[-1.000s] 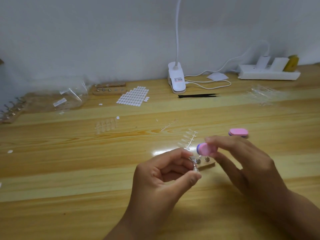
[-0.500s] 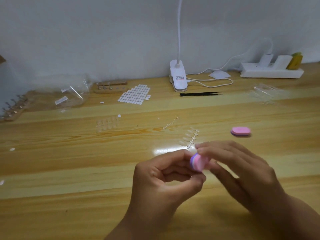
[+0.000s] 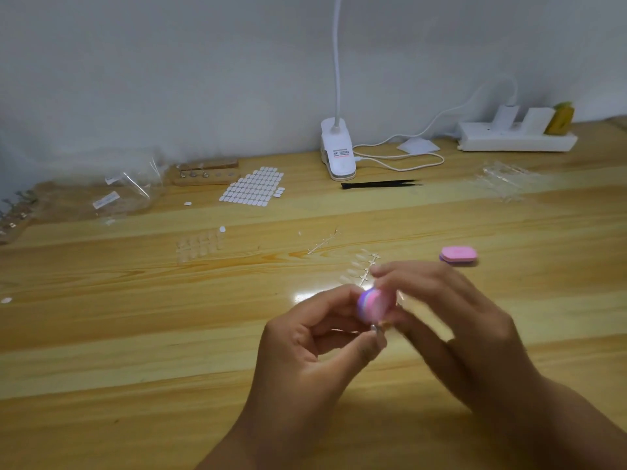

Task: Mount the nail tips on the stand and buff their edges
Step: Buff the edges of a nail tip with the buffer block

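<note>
Buffer block [image 3: 373,304], gripped by fingers of my right hand [image 3: 451,320], sits just above the metal peg [image 3: 374,328] pinched by fingers of my left hand [image 3: 305,351].

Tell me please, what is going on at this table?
A person seems to be buffing something small. The right hand holds a pink buffer against a small metal piece that the left hand pinches; any nail tip on it is too blurred to see. A second pink buffer and a strip of clear nail tips lie on the wooden table behind the hands.
</note>
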`<action>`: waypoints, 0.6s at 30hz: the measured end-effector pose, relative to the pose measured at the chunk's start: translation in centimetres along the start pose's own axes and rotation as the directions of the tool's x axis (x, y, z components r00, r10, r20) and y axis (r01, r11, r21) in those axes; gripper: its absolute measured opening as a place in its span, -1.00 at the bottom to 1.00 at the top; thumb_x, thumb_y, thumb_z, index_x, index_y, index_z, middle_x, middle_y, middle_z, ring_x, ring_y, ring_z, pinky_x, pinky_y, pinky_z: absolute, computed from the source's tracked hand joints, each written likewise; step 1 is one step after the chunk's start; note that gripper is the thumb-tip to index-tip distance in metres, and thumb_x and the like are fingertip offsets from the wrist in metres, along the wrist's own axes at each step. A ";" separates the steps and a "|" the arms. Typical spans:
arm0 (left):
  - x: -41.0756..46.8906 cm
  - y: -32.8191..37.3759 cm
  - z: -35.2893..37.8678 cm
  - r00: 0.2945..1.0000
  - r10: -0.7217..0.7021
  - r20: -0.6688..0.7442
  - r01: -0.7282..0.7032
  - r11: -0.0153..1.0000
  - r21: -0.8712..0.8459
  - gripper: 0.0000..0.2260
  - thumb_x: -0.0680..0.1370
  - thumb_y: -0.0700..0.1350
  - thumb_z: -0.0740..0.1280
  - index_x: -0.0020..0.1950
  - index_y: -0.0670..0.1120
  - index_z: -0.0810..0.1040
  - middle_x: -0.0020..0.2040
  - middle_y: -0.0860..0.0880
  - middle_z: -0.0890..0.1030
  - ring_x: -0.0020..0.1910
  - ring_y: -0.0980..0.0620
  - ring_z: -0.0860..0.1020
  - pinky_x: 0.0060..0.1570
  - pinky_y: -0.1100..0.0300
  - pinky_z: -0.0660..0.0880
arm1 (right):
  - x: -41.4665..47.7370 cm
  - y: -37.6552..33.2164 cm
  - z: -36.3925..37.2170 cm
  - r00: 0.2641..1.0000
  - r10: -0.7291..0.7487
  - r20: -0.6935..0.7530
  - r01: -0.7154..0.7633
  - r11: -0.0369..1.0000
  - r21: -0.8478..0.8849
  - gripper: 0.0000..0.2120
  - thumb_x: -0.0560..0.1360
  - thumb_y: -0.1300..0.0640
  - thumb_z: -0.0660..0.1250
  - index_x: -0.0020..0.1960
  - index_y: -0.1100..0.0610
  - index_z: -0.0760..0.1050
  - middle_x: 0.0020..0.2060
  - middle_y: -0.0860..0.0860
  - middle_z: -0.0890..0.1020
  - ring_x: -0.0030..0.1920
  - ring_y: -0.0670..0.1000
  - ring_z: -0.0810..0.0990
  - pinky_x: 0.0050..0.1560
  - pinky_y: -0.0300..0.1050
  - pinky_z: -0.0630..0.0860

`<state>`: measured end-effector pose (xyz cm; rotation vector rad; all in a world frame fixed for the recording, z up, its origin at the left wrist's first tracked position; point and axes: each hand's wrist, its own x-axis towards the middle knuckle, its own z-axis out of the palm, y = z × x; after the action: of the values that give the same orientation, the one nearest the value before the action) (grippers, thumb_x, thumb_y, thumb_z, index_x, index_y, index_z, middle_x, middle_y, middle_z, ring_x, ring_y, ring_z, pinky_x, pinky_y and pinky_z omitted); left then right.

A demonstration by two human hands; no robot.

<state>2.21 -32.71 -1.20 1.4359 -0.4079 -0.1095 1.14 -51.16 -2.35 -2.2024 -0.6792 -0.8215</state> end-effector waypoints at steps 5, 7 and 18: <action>0.0 -0.2 -0.1 1.000 -0.017 -0.015 0.018 1.000 0.019 -0.75 0.32 -0.11 0.53 -0.02 0.04 0.69 -0.20 0.00 0.67 -0.17 -0.01 0.67 -0.13 0.24 0.57 | 0.2 1.0 -0.9 1.000 0.009 -0.018 -0.013 0.980 -0.198 -0.79 0.57 0.24 0.29 0.14 0.31 0.59 0.05 0.12 0.62 0.11 0.11 0.59 0.22 -0.14 0.45; 0.1 -0.1 0.0 1.000 -0.024 -0.011 0.024 1.000 -0.001 -0.75 0.32 -0.11 0.53 -0.02 0.05 0.69 -0.19 -0.02 0.68 -0.17 0.01 0.67 -0.14 0.24 0.57 | 0.3 0.4 -0.6 0.998 0.015 -0.055 -0.022 0.991 -0.134 -0.80 0.57 0.23 0.31 0.16 0.25 0.59 0.07 0.11 0.59 0.12 0.07 0.58 0.20 -0.14 0.47; 0.0 0.0 0.0 0.999 -0.013 0.030 0.014 0.999 -0.040 -0.78 0.38 -0.21 0.52 -0.01 -0.01 0.69 -0.15 -0.04 0.70 -0.14 0.05 0.66 -0.10 0.22 0.58 | -0.2 -0.5 0.1 0.998 -0.068 -0.012 0.067 0.993 -0.102 -0.81 0.58 0.25 0.33 0.18 0.20 0.56 0.06 0.09 0.59 0.10 0.05 0.58 0.21 -0.19 0.44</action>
<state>2.23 -32.72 -1.20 1.3987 -0.4178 -0.1495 0.73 -50.84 -2.31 -2.2717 -0.7224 -0.9246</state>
